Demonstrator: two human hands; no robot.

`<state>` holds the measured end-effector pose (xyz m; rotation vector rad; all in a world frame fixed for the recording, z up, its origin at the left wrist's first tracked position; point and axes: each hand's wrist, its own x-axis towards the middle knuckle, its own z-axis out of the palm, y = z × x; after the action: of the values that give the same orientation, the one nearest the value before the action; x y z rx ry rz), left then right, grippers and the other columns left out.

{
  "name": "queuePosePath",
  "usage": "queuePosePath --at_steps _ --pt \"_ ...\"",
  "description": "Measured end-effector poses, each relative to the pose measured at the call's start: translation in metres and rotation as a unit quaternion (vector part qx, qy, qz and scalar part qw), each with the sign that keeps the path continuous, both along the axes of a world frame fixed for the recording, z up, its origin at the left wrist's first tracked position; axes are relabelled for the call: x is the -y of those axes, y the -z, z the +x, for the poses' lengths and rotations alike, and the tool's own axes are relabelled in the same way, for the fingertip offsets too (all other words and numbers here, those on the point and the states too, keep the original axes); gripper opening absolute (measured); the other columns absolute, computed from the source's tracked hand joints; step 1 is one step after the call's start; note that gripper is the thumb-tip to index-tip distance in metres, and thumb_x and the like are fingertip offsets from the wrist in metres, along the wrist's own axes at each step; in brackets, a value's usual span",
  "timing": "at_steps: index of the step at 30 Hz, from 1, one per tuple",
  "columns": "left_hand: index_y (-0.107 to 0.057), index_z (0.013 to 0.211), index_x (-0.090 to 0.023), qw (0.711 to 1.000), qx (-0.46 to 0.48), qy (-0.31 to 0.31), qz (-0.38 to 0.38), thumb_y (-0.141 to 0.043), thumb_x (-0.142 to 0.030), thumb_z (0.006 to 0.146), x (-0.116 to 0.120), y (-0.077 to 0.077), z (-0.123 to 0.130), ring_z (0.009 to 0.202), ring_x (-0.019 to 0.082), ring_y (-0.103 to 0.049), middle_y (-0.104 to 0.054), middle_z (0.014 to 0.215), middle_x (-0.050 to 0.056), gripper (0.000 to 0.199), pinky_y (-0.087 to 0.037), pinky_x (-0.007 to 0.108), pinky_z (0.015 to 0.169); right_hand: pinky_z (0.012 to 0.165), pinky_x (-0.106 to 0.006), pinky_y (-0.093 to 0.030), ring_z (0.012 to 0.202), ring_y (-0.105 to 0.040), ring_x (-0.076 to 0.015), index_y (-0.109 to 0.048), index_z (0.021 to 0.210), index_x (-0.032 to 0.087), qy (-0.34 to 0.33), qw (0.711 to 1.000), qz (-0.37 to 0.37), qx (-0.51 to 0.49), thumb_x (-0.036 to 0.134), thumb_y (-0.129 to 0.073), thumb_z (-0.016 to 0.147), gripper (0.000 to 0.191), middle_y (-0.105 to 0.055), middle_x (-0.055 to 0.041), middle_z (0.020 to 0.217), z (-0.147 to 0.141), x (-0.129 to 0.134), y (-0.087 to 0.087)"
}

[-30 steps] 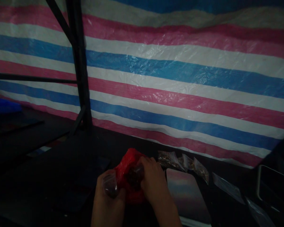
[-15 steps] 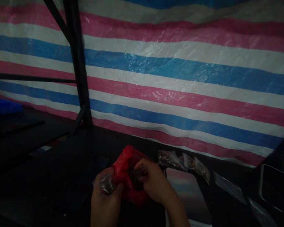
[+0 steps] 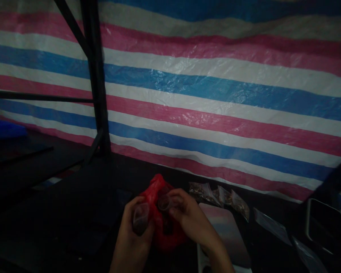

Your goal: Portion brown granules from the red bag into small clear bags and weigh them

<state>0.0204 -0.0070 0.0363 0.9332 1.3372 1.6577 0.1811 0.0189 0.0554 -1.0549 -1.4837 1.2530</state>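
An opened red plastic bag [image 3: 152, 193] stands on the dark table between my hands, with dark contents in its mouth. My left hand [image 3: 133, 231] is curled around a small clear plastic bag [image 3: 141, 215], whose opening faces up beside the red bag. Over the red bag's mouth, my right hand [image 3: 187, 214] pinches a small clear cup [image 3: 164, 203] by its side. The dim light hides what the cup contains. Just right of the red bag lies a scale [image 3: 226, 235] with a shiny flat plate, partly behind my right forearm.
Several filled clear zip bags [image 3: 240, 204] lie behind the scale. Flat clear bags [image 3: 272, 225] rest to its right, near a light-rimmed dark tray [image 3: 326, 227]. A black metal post [image 3: 98, 91] rises at the left before a striped plastic sheet [image 3: 216, 113].
My right hand has lifted from inside the red bag, and a clear cup now shows in its fingers. My left hand has turned the clear bag's opening upward and moved slightly right.
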Motion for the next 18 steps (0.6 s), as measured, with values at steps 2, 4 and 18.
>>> queuePosePath --at_steps 2,4,18 --pt "-0.066 0.109 -0.023 0.999 -0.027 0.040 0.014 -0.081 -0.043 0.058 -0.001 0.008 -0.002 0.107 0.031 -0.074 -0.076 0.111 0.008 0.057 -0.062 0.044 0.092 0.102 -0.038 -0.049 0.112 -0.071 -0.0219 -0.064 0.113 0.023 -0.010 0.999 0.006 -0.031 0.011 -0.064 0.080 0.035 -0.075 -0.0050 0.115 -0.003 0.006 -0.006" --pt "-0.066 0.110 -0.024 0.996 -0.046 0.074 0.032 -0.080 -0.046 0.066 -0.002 0.016 -0.005 0.109 0.030 -0.074 -0.075 0.114 0.008 0.051 -0.061 0.044 0.095 0.101 -0.038 -0.051 0.113 -0.071 -0.0222 -0.065 0.113 0.024 -0.018 0.999 0.008 -0.040 0.012 -0.066 0.081 0.034 -0.075 -0.0045 0.115 -0.009 0.013 -0.013" --pt "-0.069 0.108 -0.024 0.977 -0.130 0.150 0.074 -0.070 -0.038 0.081 -0.004 0.030 -0.013 0.099 0.030 -0.074 -0.075 0.107 0.008 0.030 -0.059 0.044 0.088 0.106 -0.028 -0.052 0.118 -0.069 -0.0156 -0.077 0.111 0.025 0.050 0.944 0.248 0.213 -0.012 -0.046 0.081 0.056 -0.075 -0.0019 0.127 -0.042 0.049 -0.026"
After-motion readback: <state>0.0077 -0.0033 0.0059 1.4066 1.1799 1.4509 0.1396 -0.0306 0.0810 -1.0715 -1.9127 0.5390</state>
